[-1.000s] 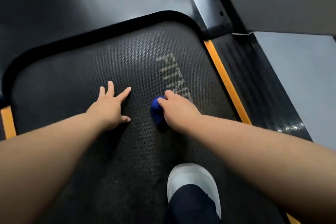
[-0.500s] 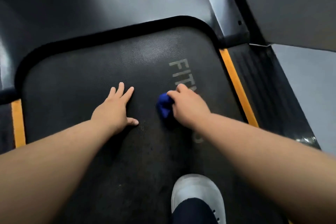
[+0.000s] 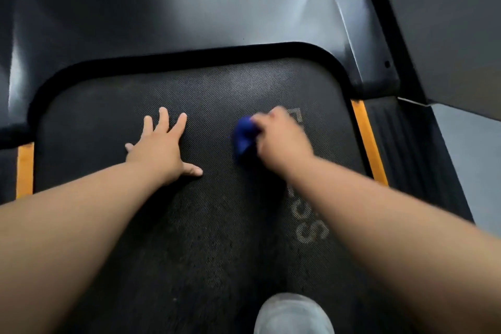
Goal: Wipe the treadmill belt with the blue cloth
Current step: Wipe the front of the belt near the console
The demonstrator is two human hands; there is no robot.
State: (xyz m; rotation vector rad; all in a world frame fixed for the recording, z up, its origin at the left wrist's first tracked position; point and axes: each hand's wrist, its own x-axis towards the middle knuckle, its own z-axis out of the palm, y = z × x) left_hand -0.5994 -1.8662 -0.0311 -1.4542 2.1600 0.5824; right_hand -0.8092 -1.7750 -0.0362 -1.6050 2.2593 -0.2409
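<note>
The black textured treadmill belt fills the middle of the view, with grey lettering along its right side. My right hand grips a bunched blue cloth and holds it down on the belt near the front end, over the lettering; the hand is motion-blurred. My left hand lies flat on the belt to the left of the cloth, fingers spread and straight.
A glossy black motor cover rises beyond the belt's front edge. Orange strips and black side rails flank the belt. My white shoe stands on the belt at the bottom. Grey floor lies to the right.
My right hand has slid the blue cloth forward along the belt, uncovering the lettering's rear end. My left hand has stayed flat on the belt and the view has tilted forward.
</note>
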